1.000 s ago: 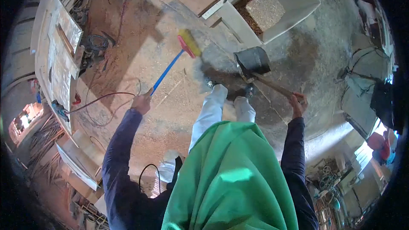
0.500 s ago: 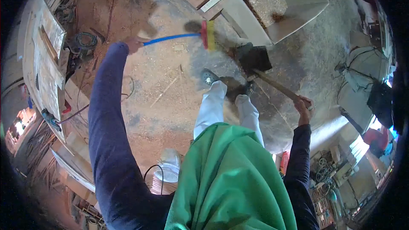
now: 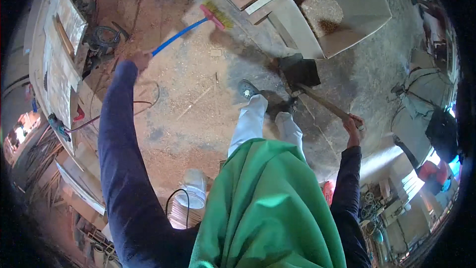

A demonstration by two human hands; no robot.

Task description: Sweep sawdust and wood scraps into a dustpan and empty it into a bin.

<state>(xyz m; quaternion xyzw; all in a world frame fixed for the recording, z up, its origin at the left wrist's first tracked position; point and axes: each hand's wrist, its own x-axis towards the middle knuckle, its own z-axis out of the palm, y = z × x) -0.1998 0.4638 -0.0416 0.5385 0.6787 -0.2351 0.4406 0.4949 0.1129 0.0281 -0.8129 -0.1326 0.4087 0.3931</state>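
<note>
Out to the left, my left hand point(image 3: 142, 61) is closed around the blue handle of a broom point(image 3: 179, 35). Its pinkish-red head with yellow bristles point(image 3: 216, 16) is tilted at the far middle of the floor; whether it touches the ground I cannot tell. My right hand point(image 3: 353, 124) grips the end of a shovel's wooden handle point(image 3: 325, 101). The dark, square shovel blade point(image 3: 300, 70) lies low over the floor, just nearer than a pale bin point(image 3: 358, 37). Sawdust and shavings point(image 3: 322, 14) partly fill that bin. More shavings are scattered over the floor point(image 3: 183, 84).
A thin wooden strip point(image 3: 194, 103) lies left of my feet. Boards point(image 3: 62, 44) and a coiled cable point(image 3: 103, 39) stand along the left side. A white bucket point(image 3: 192, 188) is close behind my left leg. Covered items point(image 3: 426, 87) line the right.
The broom head has swung away from the shovel, farther off and leftward, and its bristles have turned. My left hand has shifted left. Shovel and right hand are nearly unchanged.
</note>
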